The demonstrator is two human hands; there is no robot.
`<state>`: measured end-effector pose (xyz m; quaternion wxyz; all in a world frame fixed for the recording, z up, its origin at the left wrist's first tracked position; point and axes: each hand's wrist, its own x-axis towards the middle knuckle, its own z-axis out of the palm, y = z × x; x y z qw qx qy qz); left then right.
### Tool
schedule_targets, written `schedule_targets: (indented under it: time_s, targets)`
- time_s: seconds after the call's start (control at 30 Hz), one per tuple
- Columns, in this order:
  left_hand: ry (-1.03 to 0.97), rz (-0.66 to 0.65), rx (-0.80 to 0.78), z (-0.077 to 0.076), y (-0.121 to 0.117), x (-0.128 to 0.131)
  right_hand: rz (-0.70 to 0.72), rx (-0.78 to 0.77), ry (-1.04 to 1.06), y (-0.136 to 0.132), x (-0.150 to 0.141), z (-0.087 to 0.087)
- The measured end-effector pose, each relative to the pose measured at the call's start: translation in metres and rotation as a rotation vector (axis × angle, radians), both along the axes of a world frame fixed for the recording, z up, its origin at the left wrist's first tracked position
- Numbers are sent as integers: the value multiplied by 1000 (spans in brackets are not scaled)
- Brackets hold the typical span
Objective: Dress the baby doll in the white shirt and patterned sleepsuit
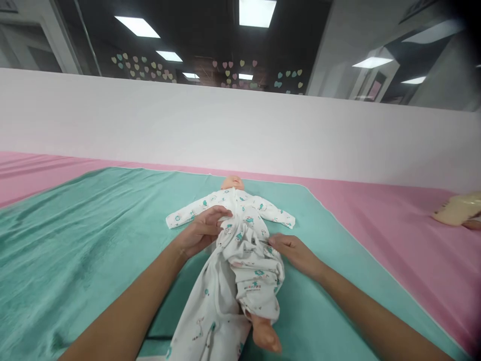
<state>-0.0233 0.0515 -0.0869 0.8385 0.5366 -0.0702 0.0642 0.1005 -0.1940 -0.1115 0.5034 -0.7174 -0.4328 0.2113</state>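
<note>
A baby doll [233,182] lies on its back, head away from me, dressed in a white long-sleeved sleepsuit [252,273] with small teal prints. Both sleeves are spread out to the sides. One leg of the suit is bunched up, and a bare doll foot [266,335] sticks out of it. The other leg of the suit lies long and loose toward me. My left hand [205,229] is closed on the suit's front edge at the belly. At the hip on the other side, my right hand [295,251] pinches the fabric between thumb and fingers.
Under the doll is a teal blanket [93,240], spread over a pink cover [376,220]. A white low wall [240,130] with dark glass above runs along the back. At the right edge, a beige object [456,209] is partly in view with another person's fingers [472,224] beside it.
</note>
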Motion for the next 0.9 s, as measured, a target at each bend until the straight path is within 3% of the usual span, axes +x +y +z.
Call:
schedule_targets:
  time_s: [0.17,0.27,0.37,0.43,0.57,0.7,0.77,0.9]
  targets:
    - [-30,-19,43,4,-10,-2,131,-43,95,49,-22,45]
    - [-12,25,59,7,-7,-5,260,-157,136,75,-34,55]
    - [-5,49,77,7,-3,-6,375,-162,357,82,-37,47]
    - [44,-14,135,6,-1,-5,387,-37,574,78,-33,36]
    - [143,-119,258,6,-5,-3,223,272,810,66,-19,17]
    - [210,-188,400,11,-13,-6,138,256,872,61,-18,13]
    - [194,-143,372,11,-16,-7,183,251,843,62,-22,16]
    - [85,107,158,7,-17,-5,351,186,708,64,-29,28]
